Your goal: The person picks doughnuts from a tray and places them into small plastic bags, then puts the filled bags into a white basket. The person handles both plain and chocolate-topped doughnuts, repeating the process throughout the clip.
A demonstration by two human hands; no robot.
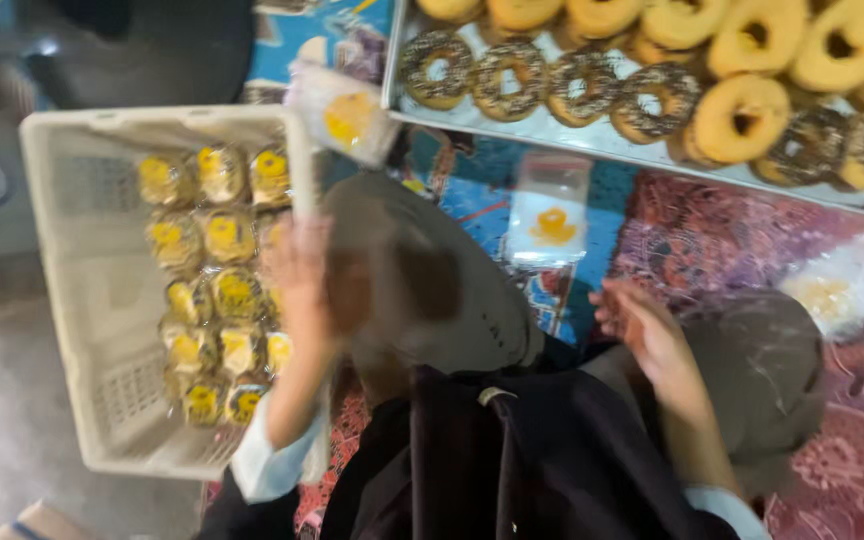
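The view is motion-blurred. My left hand [299, 272] is raised at the right rim of a white plastic basket [62, 135], fingers up; what it grips is unclear. Inside the basket lie several wrapped doughnuts with yellow labels [214, 290]. One more wrapped doughnut [344, 115] sits by the basket's far right corner, apart from the hand. My right hand [644, 332] hovers over my right knee with fingers loosely spread and nothing in it. A clear bag with a yellow mark [552, 215] lies just beyond it.
A metal tray [572, 138] of chocolate-sprinkled and plain yellow doughnuts stands at the far right. More clear bags [837, 290] lie on the red and blue patterned mat [702, 230]. My knees [422, 270] and a black garment [512, 460] fill the foreground.
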